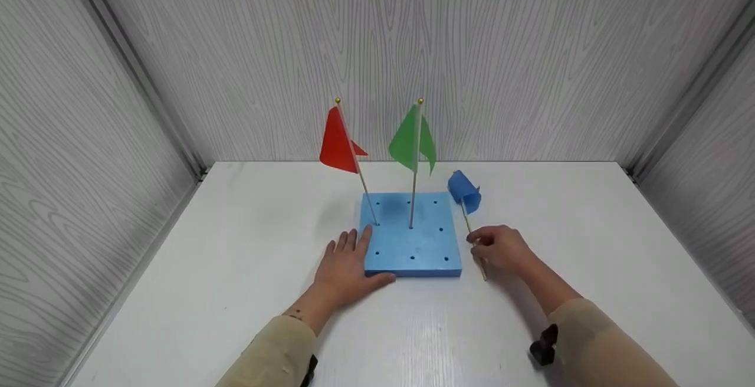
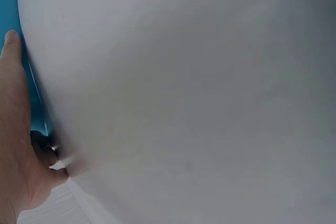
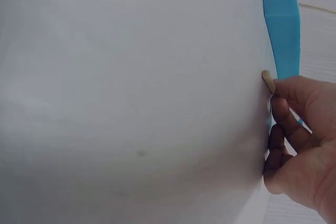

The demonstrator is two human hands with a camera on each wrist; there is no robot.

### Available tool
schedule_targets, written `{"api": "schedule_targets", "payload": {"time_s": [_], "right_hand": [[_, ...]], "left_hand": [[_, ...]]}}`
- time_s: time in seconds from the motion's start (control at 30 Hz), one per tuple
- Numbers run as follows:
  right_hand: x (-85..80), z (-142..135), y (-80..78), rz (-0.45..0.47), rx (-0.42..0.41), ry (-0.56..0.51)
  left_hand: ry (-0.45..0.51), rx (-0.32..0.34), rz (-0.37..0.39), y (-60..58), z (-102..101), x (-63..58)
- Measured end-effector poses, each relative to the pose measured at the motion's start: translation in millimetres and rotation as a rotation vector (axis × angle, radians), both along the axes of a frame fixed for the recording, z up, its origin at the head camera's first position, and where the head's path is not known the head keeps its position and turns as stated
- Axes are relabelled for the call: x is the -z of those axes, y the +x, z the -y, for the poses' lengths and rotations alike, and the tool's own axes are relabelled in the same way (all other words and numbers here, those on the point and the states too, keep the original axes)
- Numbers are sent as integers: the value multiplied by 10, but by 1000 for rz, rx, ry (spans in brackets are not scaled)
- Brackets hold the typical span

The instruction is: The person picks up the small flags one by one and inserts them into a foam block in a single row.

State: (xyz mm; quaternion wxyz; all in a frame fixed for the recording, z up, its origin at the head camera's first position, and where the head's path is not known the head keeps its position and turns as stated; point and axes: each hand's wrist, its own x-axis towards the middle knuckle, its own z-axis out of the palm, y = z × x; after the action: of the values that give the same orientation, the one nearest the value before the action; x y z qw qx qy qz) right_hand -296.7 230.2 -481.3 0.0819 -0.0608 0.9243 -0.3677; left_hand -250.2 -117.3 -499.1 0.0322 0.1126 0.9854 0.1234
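A light-blue square block (image 1: 427, 248) with rows of small holes lies on the white table. A red flag (image 1: 338, 142) on a thin stick leans left out of one hole, and a green flag (image 1: 404, 139) stands almost upright in the middle hole. My left hand (image 1: 345, 272) rests at the block's left front corner, fingers straight, thumb along its front edge. To the right of the block, my right hand (image 1: 501, 248) pinches the stick of a blue flag (image 1: 462, 188) between thumb and fingers. In the right wrist view the stick's end (image 3: 268, 81) pokes out past the fingertips.
The white table (image 1: 236, 257) runs back to a wood-grain panel (image 1: 377, 51). Similar side walls (image 1: 76, 139) stand at left and right. Both upright flags rise well above the block, between and beyond the hands.
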Motion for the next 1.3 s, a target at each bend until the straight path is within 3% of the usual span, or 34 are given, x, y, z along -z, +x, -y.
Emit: {"api": "schedule_targets", "payload": {"time_s": [0.4,0.67,1.03,1.3], "right_hand": [[-32,32,2,20,121,-8],[-55,-10,13,5,175,-111],[-102,-94,-49,27,164,-386],[-177,16,-79,-35,134,-450]], "left_hand": [[-4,-12,8,-25,-6,22],[-4,8,-22,2,-11,-8],[-5,-3,-13,2,-3,-1],[-3,4,-24,8,3,5]]}}
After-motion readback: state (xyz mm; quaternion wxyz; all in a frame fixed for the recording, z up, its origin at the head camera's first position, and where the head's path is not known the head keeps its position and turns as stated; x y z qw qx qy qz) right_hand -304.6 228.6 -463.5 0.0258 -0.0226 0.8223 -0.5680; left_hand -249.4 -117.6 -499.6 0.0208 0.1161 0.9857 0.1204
